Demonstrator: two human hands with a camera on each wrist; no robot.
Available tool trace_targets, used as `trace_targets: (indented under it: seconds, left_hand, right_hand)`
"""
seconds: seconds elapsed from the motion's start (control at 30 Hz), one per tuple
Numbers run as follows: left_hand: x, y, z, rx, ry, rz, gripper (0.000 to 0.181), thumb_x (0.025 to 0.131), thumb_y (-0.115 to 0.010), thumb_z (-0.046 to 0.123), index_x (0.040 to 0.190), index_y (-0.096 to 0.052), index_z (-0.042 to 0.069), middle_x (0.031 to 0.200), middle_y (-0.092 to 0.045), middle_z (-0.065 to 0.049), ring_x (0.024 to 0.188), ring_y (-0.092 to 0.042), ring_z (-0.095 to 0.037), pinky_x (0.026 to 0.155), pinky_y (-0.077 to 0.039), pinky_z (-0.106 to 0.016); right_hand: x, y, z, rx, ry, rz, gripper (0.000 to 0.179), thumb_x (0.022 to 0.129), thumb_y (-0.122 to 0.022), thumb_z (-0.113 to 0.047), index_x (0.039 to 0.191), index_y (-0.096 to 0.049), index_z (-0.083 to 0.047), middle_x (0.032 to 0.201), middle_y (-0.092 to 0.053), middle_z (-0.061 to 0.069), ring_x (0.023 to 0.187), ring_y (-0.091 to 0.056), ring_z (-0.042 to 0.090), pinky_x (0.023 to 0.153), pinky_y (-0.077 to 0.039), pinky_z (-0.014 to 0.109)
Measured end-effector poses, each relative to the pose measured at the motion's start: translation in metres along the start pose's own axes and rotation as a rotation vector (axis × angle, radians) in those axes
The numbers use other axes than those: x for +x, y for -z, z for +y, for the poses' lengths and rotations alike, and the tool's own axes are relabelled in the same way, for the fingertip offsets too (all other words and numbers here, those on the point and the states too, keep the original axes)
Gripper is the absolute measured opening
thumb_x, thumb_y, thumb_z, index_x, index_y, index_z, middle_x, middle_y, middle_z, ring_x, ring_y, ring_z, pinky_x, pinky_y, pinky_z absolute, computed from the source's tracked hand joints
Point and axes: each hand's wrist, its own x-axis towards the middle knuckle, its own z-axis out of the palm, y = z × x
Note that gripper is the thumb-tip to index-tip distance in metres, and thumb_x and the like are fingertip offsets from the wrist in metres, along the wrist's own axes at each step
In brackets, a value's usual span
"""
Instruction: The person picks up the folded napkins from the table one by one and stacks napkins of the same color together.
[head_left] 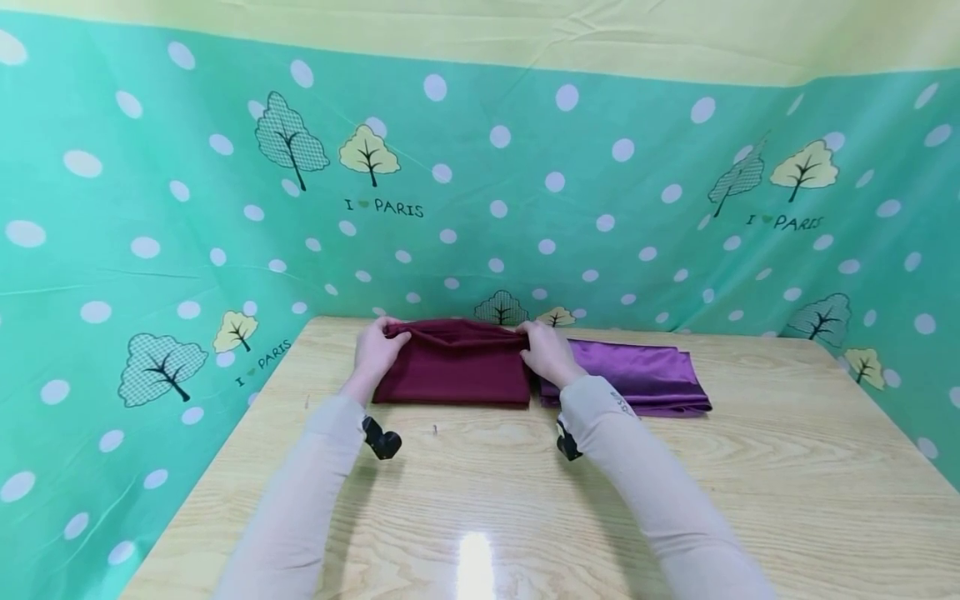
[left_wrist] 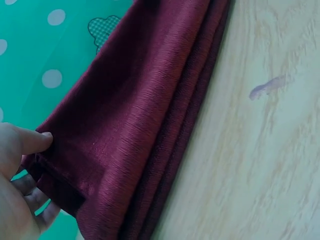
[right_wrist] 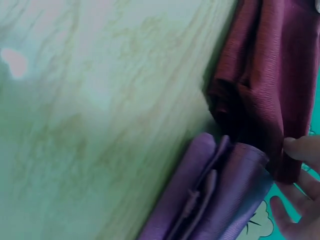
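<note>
A folded maroon cloth (head_left: 457, 371) lies near the back of the wooden table, its far edge lifted a little. At its far left corner my left hand (head_left: 377, 348) pinches the edge between thumb and fingers. My right hand (head_left: 549, 350) pinches the far right corner. In the left wrist view the thumb lies on top of the maroon cloth (left_wrist: 125, 120), whose near side shows several stacked folds. Just right of it sits a folded shiny purple cloth (head_left: 637, 375), partly behind the right wrist. In the right wrist view, the purple cloth (right_wrist: 215, 195) lies close beside the maroon one.
The light wooden table (head_left: 480, 492) extends in front and to both sides. Behind it hangs a green curtain (head_left: 450, 192) with white dots and printed trees. Black wrist-worn devices (head_left: 382, 439) show under both forearms.
</note>
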Motion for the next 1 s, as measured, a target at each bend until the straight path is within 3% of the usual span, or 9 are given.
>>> trace_targets:
  seconds: [0.2, 0.7, 1.0]
  left_hand:
    - [0.001, -0.005, -0.004, -0.002, 0.013, -0.026, 0.033, 0.089, -0.057, 0.022, 0.117, -0.055, 0.006, 0.118, -0.057, -0.016, 0.108, -0.052, -0.030, 0.090, -0.041, -0.041]
    - [0.008, -0.013, -0.012, 0.037, 0.075, 0.085, 0.030, 0.088, -0.058, 0.027, 0.105, -0.057, 0.003, 0.100, -0.059, -0.016, 0.090, -0.053, -0.030, 0.079, -0.041, -0.039]
    - [0.006, -0.014, -0.012, 0.032, 0.114, 0.091, 0.035, 0.089, -0.056, 0.024, 0.115, -0.054, 0.001, 0.104, -0.058, -0.019, 0.094, -0.053, -0.032, 0.084, -0.041, -0.041]
  right_hand:
    - [-0.003, -0.006, 0.005, -0.017, 0.011, -0.028, 0.050, 0.083, -0.065, -0.015, 0.130, -0.048, -0.008, 0.134, -0.045, 0.015, 0.122, -0.043, 0.031, 0.098, -0.036, 0.047]
    - [-0.008, -0.016, 0.006, -0.046, 0.005, -0.019, 0.054, 0.083, -0.066, -0.016, 0.132, -0.044, -0.009, 0.138, -0.038, 0.013, 0.124, -0.041, 0.031, 0.097, -0.036, 0.050]
    - [-0.014, -0.016, 0.001, -0.043, -0.004, 0.019, 0.055, 0.083, -0.065, -0.014, 0.133, -0.043, -0.008, 0.138, -0.038, 0.014, 0.124, -0.039, 0.032, 0.097, -0.035, 0.050]
